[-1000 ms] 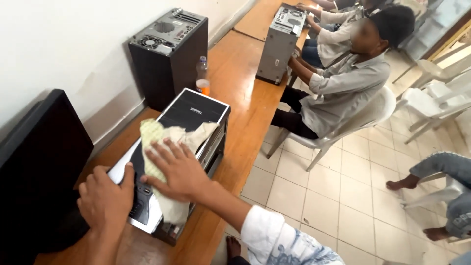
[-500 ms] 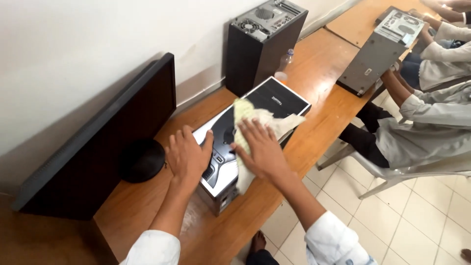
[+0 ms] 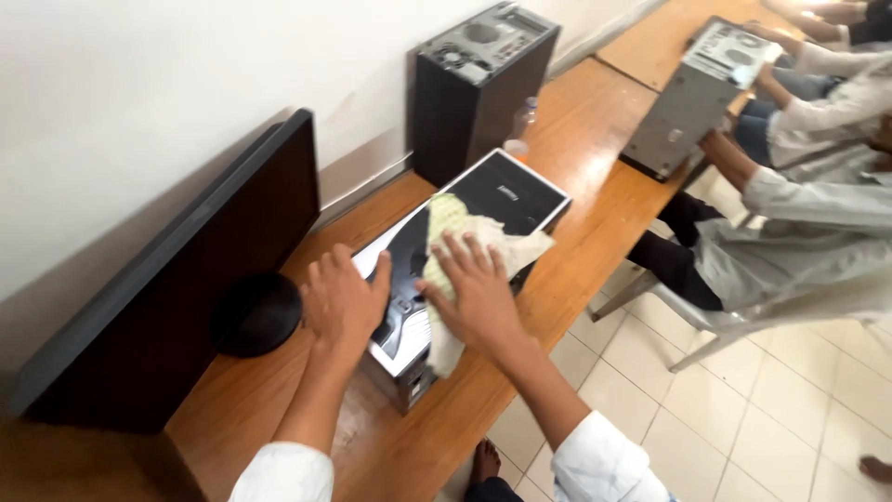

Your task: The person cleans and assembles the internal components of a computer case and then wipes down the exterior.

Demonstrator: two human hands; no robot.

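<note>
Pressing a cloth (image 3: 452, 244) flat, the spread right hand (image 3: 476, 296) rests on a computer case (image 3: 502, 191) (wooden bench (image 3: 595, 218)).

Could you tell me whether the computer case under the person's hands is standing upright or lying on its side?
On its side: the computer case lies flat on the wooden table, broad black panel facing up.

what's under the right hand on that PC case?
A pale yellow-and-white cloth lies under the right hand, spread over the black top panel of the computer case lying flat on the bench. The left hand rests on its front end. The panel under the cloth is hidden.
</note>
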